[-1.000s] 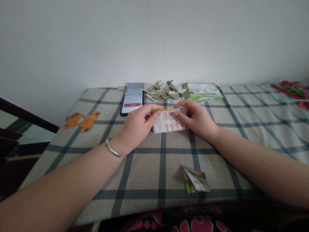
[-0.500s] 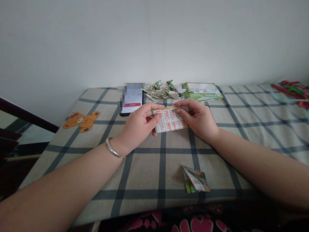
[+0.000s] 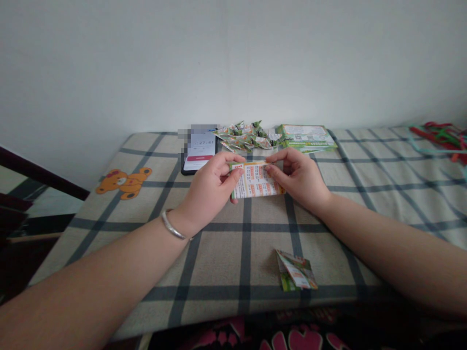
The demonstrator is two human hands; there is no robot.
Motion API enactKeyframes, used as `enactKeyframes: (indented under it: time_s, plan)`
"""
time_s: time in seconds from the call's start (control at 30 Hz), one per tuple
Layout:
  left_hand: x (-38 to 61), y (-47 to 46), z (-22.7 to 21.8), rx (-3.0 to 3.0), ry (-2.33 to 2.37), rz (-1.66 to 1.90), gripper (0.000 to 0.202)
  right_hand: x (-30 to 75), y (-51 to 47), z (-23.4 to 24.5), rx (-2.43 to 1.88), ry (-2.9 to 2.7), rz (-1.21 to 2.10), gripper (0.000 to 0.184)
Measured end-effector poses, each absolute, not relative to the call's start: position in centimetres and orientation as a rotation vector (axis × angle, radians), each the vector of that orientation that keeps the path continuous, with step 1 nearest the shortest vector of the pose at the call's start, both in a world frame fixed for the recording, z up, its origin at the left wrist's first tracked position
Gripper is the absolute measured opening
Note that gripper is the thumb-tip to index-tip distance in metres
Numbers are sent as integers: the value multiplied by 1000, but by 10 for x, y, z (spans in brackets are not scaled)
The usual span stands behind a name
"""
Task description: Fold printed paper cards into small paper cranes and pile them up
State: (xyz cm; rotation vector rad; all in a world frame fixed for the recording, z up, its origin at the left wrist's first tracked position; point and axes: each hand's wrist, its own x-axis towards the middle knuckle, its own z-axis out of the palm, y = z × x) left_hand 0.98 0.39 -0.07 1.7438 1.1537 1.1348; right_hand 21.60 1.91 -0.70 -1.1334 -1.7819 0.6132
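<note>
Between both hands is a printed paper sheet (image 3: 258,182), white with orange blocks, dark text and a green left edge. My left hand (image 3: 215,182) pinches its left end, thumb on the front and fingers behind. My right hand (image 3: 297,175) grips the upper right part the same way. The paper is held tilted above the checked cloth, apart from the other items. Nearer to me lies a folded green and white paper piece (image 3: 297,271). Beyond the hands sits a cluster of folded paper shapes (image 3: 251,136) in matching print.
A phone (image 3: 200,150) with a timer on its screen lies left of the cluster. To its right is a stack of printed sheets (image 3: 308,136). A bear picture (image 3: 124,183) is at the left, and red and green items (image 3: 443,138) are at the far right. A wall stands behind.
The held paper has tilted slightly and its lower edge has risen a little. Both hands keep their grip with only small finger shifts. The other papers have not moved.
</note>
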Motion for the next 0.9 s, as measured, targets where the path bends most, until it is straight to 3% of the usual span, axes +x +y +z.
enactKeyframes:
  time_s: [0.2,0.9]
  plan:
    - [10,5,-1,1727,1167,1156,17,215,21,-6,-1115,-1684,836,15]
    - [6,10,-5,1779,1166,1187,13,218,27,-10,-1077,-1630,865,21]
